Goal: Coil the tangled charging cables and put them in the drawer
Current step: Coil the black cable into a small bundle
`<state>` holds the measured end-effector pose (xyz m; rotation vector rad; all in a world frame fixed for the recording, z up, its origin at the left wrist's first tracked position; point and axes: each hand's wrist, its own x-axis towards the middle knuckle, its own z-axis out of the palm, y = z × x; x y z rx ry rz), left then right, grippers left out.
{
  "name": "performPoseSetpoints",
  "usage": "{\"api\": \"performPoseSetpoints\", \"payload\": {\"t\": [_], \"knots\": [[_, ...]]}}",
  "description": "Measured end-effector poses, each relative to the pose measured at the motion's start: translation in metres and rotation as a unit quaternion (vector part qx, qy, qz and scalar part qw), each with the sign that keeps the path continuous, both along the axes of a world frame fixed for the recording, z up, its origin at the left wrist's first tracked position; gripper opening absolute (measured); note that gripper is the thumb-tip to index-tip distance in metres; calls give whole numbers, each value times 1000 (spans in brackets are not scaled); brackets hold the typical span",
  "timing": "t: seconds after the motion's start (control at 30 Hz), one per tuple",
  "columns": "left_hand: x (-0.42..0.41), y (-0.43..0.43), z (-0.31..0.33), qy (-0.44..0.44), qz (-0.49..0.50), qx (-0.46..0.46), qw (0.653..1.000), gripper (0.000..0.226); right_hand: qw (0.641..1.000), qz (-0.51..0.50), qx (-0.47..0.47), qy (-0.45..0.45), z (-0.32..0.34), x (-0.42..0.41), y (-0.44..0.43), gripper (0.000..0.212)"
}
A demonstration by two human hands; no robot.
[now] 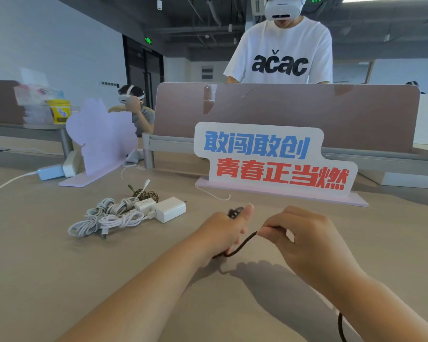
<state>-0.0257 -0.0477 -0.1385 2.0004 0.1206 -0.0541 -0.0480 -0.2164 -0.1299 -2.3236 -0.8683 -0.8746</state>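
Observation:
A dark braided cable runs between both hands above the beige desk. My left hand grips a small bunch of it under the thumb. My right hand pinches the cable a short way along; its tail hangs below my right forearm. To the left lie coiled white cables with two white charger plugs, and behind them a brown patterned cable. No drawer is in view.
A white sign with blue and red characters stands on a pink base just beyond my hands. A lilac cut-out stand and a white adapter sit at the left. A pink divider backs the desk; one person stands behind it, another sits at left.

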Motion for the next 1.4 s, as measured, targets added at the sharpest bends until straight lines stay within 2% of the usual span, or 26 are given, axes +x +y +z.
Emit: {"api": "performPoseSetpoints", "payload": {"t": [0.03,0.1,0.13,0.2,0.3,0.37,0.47,0.57,0.63,0.73,0.8,0.9,0.97,1.03,1.1,1.17,1.23,1.3,1.4], "knots": [[-2,-2,1,34,-35,-10,999,73,1000,-10,16,-5,2,0,0,22],[-2,-1,3,133,-113,-107,979,89,998,-36,43,-6,5,-1,-1,33],[-3,1,4,180,-157,-156,959,94,997,-50,56,2,6,-1,-1,39],[-4,3,6,233,-244,-226,914,100,993,-81,77,31,6,-1,-2,36],[-9,4,10,237,-346,-240,876,93,986,-108,100,75,6,0,-2,29],[-13,3,12,216,-362,-205,883,76,981,-110,118,112,7,-1,-2,28],[-13,0,11,148,-299,-192,923,56,972,-106,131,162,8,0,-3,24],[-3,1,15,76,-165,-307,934,50,958,-126,124,225,6,4,-5,26],[3,7,18,35,-48,-411,910,51,946,-125,109,280,3,7,-7,22],[9,11,17,-28,57,-454,889,55,939,-104,44,325,-1,7,-3,22],[9,8,17,-36,55,-497,865,55,932,-88,10,352,-2,5,3,20],[7,9,20,-52,18,-615,786,56,909,-66,15,412,0,2,9,20],[9,13,21,-64,27,-676,733,55,898,-77,33,433,3,1,9,20],[10,16,20,-63,53,-698,712,55,896,-108,42,429,3,1,7,19],[12,16,19,-52,88,-675,731,55,912,-153,1,380,3,1,6,19],[15,17,19,-46,131,-601,787,53,938,-167,-28,302,3,0,5,18],[18,18,16,-55,169,-451,875,51,963,-128,-28,235,6,-3,4,16],[18,17,9,-64,152,-275,947,50,982,-82,-36,166,7,-8,5,14],[10,7,-2,-37,53,-81,995,55,993,-58,-17,97,6,-9,7,14]]}}
